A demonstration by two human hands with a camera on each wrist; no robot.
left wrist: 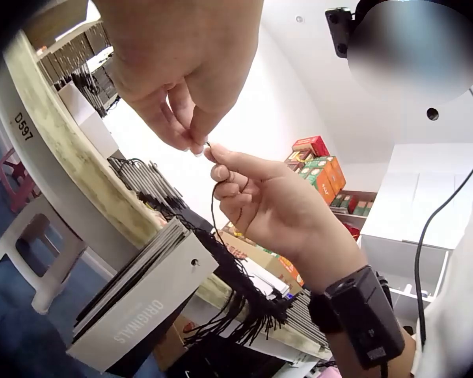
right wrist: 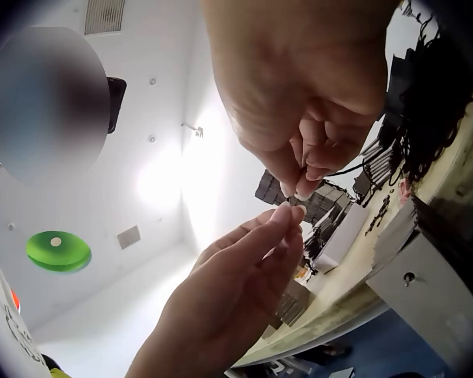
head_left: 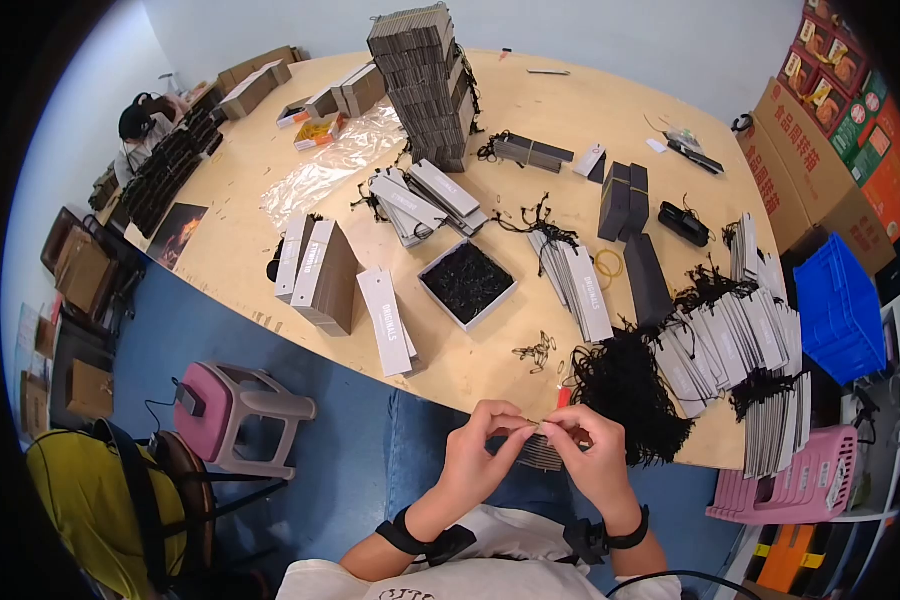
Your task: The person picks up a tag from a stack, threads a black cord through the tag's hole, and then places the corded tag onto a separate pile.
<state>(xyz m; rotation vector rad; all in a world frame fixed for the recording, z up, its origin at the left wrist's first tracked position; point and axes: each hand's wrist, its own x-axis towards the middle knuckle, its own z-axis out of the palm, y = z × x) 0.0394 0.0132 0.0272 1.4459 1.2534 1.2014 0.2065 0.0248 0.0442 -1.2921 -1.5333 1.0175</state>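
Observation:
Just past the table's front edge, in the head view, my left hand (head_left: 478,448) and right hand (head_left: 592,455) meet fingertip to fingertip. Between thumb and forefinger the left hand pinches a small, thin, brass-coloured pin-like piece (head_left: 534,422), mostly hidden by fingertips. The right hand pinches a black cord (left wrist: 214,206), which hangs down in the left wrist view. Below the hands is a stack of grey-white hang tags (left wrist: 138,319) printed ORIGINALS, each with a punched hole. A heap of black cords (head_left: 630,400) lies right of my right hand.
Loose small pins (head_left: 538,352) lie ahead of the hands. Behind them stands an open white box (head_left: 467,322) of black pieces. Strung tags (head_left: 720,345) fan out at the right, and a tall tag stack (head_left: 425,90) rises at the back. Another person (head_left: 140,130) sits far left.

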